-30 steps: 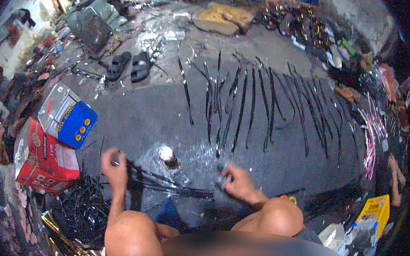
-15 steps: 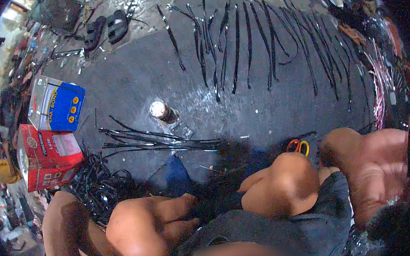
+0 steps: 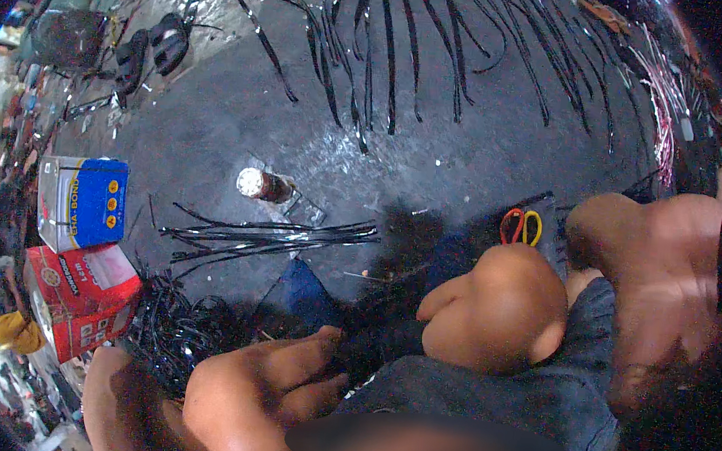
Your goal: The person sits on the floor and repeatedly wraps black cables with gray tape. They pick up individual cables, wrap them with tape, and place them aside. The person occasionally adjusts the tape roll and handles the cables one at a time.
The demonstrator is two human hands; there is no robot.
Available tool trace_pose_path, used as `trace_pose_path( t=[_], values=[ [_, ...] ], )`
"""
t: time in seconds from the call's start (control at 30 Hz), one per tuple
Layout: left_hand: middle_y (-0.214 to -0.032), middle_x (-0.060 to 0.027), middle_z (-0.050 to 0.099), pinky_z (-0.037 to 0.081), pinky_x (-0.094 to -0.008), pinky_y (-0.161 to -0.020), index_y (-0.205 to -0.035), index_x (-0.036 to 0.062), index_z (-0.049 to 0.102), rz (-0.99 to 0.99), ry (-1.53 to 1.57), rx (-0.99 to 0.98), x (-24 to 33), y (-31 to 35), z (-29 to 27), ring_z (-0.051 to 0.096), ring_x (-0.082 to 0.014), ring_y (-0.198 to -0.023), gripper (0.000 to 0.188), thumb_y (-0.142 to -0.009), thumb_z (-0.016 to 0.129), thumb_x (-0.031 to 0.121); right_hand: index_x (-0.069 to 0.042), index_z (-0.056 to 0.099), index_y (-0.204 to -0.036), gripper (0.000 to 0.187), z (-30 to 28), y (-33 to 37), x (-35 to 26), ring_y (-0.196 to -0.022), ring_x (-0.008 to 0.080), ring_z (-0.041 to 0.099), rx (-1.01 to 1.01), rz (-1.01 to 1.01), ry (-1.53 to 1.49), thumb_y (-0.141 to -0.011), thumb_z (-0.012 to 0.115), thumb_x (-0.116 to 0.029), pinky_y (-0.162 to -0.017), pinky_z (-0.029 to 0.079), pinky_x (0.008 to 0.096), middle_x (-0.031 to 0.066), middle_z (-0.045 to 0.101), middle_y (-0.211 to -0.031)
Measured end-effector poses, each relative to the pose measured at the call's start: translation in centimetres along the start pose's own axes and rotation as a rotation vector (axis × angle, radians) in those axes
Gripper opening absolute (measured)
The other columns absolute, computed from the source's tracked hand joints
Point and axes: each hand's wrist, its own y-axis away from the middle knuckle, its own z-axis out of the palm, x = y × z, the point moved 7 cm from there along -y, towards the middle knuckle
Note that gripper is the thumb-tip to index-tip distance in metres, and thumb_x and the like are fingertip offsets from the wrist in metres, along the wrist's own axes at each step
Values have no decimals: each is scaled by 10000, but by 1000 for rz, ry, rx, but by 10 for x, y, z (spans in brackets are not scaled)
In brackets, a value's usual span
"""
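Observation:
Two rounded shapes of bare skin stand out near my dark clothing. The left one may be my left hand; two thick parts stretch from it toward the middle. The right one may be my right hand, partly shaded. Distinct fingers do not show on either, and anything between them is lost in dark shadow. A small bundle of black strips lies beyond the left shape. Just past the right shape, red and yellow handle loops, like those of scissors, rest on the dark floor sheet. Tangled black strips lie at the left.
A small brown container with a pale top stands on the dark sheet. Blue-and-white and red boxes stand left. Several long black strips lie at the back. Slippers lie far left, pink-white strands right. A bare limb fills the right side.
The view has turned slightly, so the floor things sit further left, with the far strips higher and the boxes lower. The things on the floor keep their arrangement.

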Motion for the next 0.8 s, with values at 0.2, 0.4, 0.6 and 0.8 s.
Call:
trace_pose_path(
  t=[0.2,0.4,0.6,0.8],
  values=[
    [-1384,-127,434,416,-284,-1003,-1325,74,458,-24,101,34,-3,4,14,504,-175,-1193,470,-917,599,261,-35,584,-1117,455,-2,15,1,-794,171,576,-1,38,48,-821,625,-379,-680,463,317,83,632,-984],
    [-1363,-122,447,421,-285,-989,-1306,72,470,-40,150,65,-5,9,16,511,-176,-1176,454,-910,604,249,-43,586,-1106,439,-3,19,3,-797,168,565,-8,61,68,-826,614,-380,-682,454,317,76,625,-980],
    [-1341,-117,460,426,-285,-976,-1286,69,481,-116,159,69,-28,16,25,518,-176,-1159,438,-902,609,237,-50,587,-1096,424,-9,29,11,-800,166,554,3,74,48,-832,602,-382,-684,445,318,69,618,-976],
    [-1319,-112,473,431,-286,-962,-1266,67,492,-695,138,-50,-146,98,117,525,-177,-1143,423,-894,614,226,-58,589,-1085,409,-15,28,9,-803,163,543,5,50,60,-837,591,-383,-687,436,319,62,611,-971]
  ],
)
